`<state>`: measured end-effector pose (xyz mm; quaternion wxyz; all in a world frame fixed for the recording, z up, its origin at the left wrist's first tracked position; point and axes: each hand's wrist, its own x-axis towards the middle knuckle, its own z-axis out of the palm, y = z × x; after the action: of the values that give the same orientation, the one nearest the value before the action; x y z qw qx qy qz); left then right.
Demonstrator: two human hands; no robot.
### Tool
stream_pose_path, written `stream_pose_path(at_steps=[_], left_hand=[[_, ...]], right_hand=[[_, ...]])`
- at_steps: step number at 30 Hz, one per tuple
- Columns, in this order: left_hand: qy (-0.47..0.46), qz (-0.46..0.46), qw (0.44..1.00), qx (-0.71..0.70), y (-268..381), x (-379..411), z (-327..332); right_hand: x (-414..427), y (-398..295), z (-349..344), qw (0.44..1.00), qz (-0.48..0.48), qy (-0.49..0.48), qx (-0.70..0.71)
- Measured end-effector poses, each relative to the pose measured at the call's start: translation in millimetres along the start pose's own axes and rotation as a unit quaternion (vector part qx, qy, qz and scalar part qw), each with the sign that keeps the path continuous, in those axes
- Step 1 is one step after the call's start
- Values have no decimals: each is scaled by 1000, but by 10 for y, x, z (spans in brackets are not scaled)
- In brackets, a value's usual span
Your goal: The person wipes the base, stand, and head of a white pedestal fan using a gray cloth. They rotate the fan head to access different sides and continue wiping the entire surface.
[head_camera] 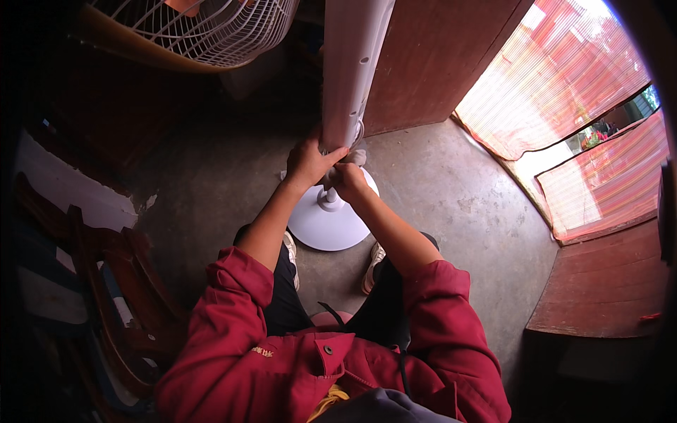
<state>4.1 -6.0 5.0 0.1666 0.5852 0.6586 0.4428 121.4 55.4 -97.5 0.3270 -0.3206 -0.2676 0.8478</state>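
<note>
A tall white fan column (pixel 351 69) stands before me, its lower end between my hands. My left hand (pixel 308 161) is wrapped around the left side of that lower end, thumb across the front. Just below and to the right, my right hand (pixel 346 177) is closed on a grey cloth (pixel 358 157) bunched against the stand. Below both hands a thin pole runs down to the round white base (pixel 330 227), which rests on the floor between my shoes. A loop of pale cord (pixel 359 132) hangs beside the column.
A wire fan guard (pixel 227 39) is at the upper left. A brown wooden panel (pixel 423 63) stands behind the column. Striped curtains (pixel 560 79) hang at the right, above the concrete floor (pixel 449 185). A dark wooden chair (pixel 132 280) is at the left.
</note>
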Motion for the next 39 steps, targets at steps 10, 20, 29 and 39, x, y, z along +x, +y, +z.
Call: stream_pose_path(at_steps=[10,20,29,39], left_hand=[[-12,-9,1000,5,24,-4,-13],[-3,-5,1000,1,77,-4,3],[-4,12,1000,-1,-47,21,22],[0,0,1000,7,-42,-2,16]], right_hand=[[-264,-133,243,995,10,83,56],[72,-17,-223,998,13,-22,-55],[-79,-171,46,998,28,50,37],[-375,-440,241,998,10,26,-57]])
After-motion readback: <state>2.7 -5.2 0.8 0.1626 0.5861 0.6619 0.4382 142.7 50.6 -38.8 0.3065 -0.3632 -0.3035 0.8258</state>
